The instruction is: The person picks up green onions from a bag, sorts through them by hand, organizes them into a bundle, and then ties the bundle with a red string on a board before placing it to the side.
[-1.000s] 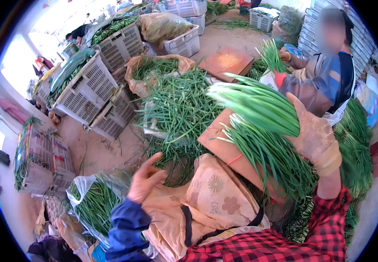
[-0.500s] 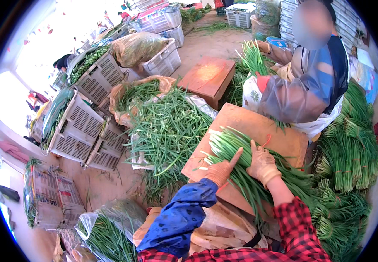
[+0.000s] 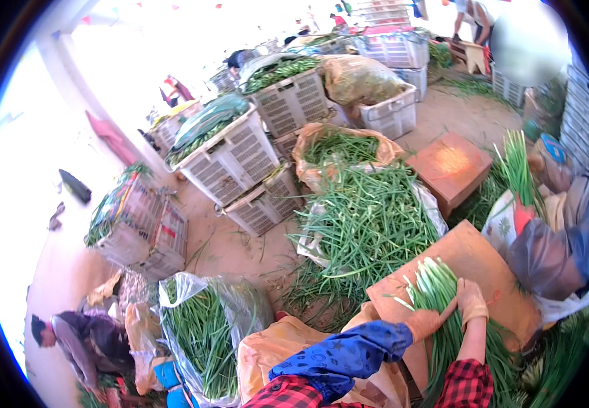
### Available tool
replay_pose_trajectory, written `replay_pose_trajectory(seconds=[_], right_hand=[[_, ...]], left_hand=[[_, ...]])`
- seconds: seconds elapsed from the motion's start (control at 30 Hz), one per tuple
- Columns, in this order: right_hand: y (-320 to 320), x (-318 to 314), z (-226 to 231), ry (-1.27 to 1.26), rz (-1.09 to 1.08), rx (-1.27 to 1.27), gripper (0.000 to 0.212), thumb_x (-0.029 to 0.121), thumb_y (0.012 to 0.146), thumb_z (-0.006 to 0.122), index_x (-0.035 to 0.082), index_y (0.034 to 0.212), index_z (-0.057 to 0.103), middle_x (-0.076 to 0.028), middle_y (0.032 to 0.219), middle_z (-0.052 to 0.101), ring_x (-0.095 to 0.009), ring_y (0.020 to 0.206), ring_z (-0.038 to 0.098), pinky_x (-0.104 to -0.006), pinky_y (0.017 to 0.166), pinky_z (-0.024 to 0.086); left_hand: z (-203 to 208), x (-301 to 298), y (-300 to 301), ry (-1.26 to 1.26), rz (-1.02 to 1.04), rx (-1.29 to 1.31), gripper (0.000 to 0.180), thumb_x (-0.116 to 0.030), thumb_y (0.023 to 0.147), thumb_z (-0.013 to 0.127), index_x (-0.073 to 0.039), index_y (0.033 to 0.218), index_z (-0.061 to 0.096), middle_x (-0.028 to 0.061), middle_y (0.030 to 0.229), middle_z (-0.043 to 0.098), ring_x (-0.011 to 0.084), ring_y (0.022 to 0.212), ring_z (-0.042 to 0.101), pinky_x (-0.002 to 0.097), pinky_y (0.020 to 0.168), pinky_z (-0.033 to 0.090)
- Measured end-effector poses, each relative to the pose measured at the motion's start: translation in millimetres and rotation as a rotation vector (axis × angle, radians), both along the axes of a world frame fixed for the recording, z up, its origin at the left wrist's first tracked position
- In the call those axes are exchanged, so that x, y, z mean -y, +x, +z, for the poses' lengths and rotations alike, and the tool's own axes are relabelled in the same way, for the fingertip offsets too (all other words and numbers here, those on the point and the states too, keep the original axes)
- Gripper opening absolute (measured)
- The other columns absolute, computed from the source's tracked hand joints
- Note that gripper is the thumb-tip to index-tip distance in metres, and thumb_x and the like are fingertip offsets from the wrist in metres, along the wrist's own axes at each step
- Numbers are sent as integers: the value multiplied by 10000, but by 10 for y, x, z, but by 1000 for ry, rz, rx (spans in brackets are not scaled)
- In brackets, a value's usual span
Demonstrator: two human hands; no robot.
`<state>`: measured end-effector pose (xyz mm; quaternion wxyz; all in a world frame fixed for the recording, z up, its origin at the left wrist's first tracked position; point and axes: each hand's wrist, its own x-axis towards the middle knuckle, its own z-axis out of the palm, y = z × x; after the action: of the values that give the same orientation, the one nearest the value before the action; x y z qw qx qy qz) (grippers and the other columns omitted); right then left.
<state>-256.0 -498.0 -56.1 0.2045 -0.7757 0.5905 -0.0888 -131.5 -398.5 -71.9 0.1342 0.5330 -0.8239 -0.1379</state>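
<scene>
A bunch of garlic chives (image 3: 437, 285), long and green with white ends, lies across the tilted brown board (image 3: 393, 285) in front of me. My left hand (image 3: 426, 324), in a tan glove below a blue patterned sleeve cover, grips the bunch from its left side. My right hand (image 3: 471, 301), gloved alike, closes round the right side, its fingers meeting the left hand's. White ends point away from me; loose green leaves hang over the board's near edge. Part of the bunch is hidden under the hands.
Beyond the board lies a heap of loose greens (image 3: 376, 224), with a reddish-brown low table (image 3: 449, 170) behind. At right a co-worker's sleeve (image 3: 552, 238) shows beside another bunch (image 3: 518, 170). Stacked white crates (image 3: 230, 160) stand left, and a plastic bag of greens (image 3: 199, 333) nearer.
The view has swung left, shifting everything rightward in it. My hands have drawn together round the chives, which look more tightly gathered. The left forefinger, earlier stretched out, now reaches the right hand.
</scene>
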Motion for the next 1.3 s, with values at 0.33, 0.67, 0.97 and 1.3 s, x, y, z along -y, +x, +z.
replay_pose_trajectory(seconds=[0.33, 0.67, 0.97, 1.3], right_hand=[[-218, 181, -485, -166, -10, 263, 312, 223, 849, 414, 1, 1009, 561, -231, 990, 552, -367, 919, 510, -397, 830, 386], [601, -283, 907, -370, 290, 535, 344, 216, 862, 470, -14, 1116, 500, -150, 1071, 544, -244, 968, 517, -310, 876, 374], [2649, -2680, 597, 332, 1447, 497, 289, 123, 813, 468, 40, 1081, 537, -126, 1085, 549, -265, 1032, 510, -321, 905, 390], [3027, -3943, -61, 87, 2005, -89, 280, 212, 786, 447, 131, 1035, 547, -81, 1009, 585, -240, 942, 545, -350, 803, 420]], left_hand=[[7, -122, 79, 227, 26, -248, 828, 57, 736, 400, -235, 1363, -56, 198, 674, 549, 317, 556, 585, 409, 458, 468], [359, -2442, 1351, 437, 787, -976, 547, -82, 820, 495, -98, 1322, 279, 97, 1017, 537, 209, 957, 502, 290, 822, 386], [319, -4172, 1548, -196, 1389, -1109, 466, 19, 802, 493, -69, 1249, 399, 37, 891, 577, 92, 794, 529, 224, 732, 423], [185, -5335, 2259, 6, 1886, -316, 788, -242, 643, 686, 8, 1277, 292, 236, 1279, 343, 350, 1199, 314, 356, 987, 279]])
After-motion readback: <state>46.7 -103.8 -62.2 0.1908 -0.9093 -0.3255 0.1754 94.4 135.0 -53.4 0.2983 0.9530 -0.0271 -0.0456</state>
